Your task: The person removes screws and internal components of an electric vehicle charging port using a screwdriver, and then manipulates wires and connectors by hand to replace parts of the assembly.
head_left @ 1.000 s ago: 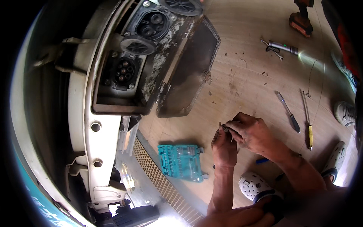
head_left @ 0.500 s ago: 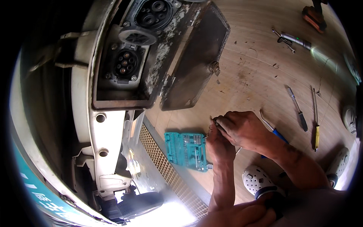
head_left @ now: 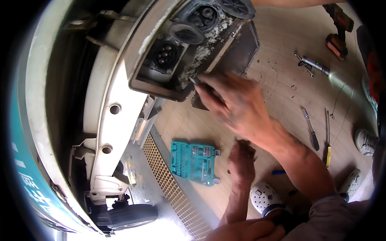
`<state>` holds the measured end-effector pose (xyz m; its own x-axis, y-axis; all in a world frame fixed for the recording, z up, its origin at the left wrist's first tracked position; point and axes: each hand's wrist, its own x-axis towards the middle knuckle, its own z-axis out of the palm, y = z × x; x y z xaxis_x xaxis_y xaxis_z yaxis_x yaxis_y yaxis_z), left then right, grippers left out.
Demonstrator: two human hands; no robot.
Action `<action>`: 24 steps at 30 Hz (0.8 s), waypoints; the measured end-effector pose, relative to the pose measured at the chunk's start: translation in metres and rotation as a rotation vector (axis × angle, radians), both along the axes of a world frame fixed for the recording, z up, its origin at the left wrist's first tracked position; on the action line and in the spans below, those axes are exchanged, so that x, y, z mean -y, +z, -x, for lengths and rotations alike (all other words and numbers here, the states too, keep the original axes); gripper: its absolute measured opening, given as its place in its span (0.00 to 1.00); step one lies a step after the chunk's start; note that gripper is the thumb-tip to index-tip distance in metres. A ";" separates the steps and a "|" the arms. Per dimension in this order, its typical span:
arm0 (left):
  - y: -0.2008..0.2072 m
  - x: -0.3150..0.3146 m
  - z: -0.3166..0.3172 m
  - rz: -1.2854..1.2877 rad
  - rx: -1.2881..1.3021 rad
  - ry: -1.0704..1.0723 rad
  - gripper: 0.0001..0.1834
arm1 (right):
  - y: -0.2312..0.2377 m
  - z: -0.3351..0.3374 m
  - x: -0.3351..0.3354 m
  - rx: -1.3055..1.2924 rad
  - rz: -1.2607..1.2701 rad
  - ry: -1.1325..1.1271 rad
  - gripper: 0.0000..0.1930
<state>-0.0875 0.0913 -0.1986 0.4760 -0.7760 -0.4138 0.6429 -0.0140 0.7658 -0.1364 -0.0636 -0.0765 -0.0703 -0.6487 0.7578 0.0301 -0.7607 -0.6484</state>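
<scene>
Wooden floor (head_left: pixel 281 84) underfoot — right hand (head_left: pixel 235 102) pinching perhaps a small bit at the charging socket (head_left: pixel 173 56), left hand (head_left: pixel 241 162) curled loosely.

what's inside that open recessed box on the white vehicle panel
Inside the recessed box sit two round charging sockets, dirty and flaking. The right hand reaches its lower edge, covering that corner.

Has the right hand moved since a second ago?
Yes. The right hand has gone up and away from the left hand, which is beside the teal socket case, and now reaches the lower edge of the charging port housing.
</scene>
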 end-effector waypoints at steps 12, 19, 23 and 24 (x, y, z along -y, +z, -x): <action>-0.004 -0.048 0.080 0.008 0.563 -0.622 0.13 | 0.029 -0.030 0.061 -0.527 0.053 -0.523 0.04; -0.017 -0.052 0.069 -0.013 0.575 -0.617 0.08 | 0.024 -0.040 0.054 -0.350 -0.045 -0.470 0.08; -0.009 -0.053 0.070 0.048 0.665 -0.590 0.08 | 0.020 -0.038 0.055 -0.342 -0.101 -0.457 0.08; -0.007 -0.052 0.068 0.037 0.669 -0.618 0.09 | 0.021 -0.039 0.055 -0.342 -0.101 -0.456 0.08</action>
<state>-0.1552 0.1433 -0.2053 0.1031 -0.9799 -0.1706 -0.0500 -0.1764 0.9830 -0.0974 -0.1188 -0.0556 -0.1219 -0.6807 0.7223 -0.5100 -0.5814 -0.6340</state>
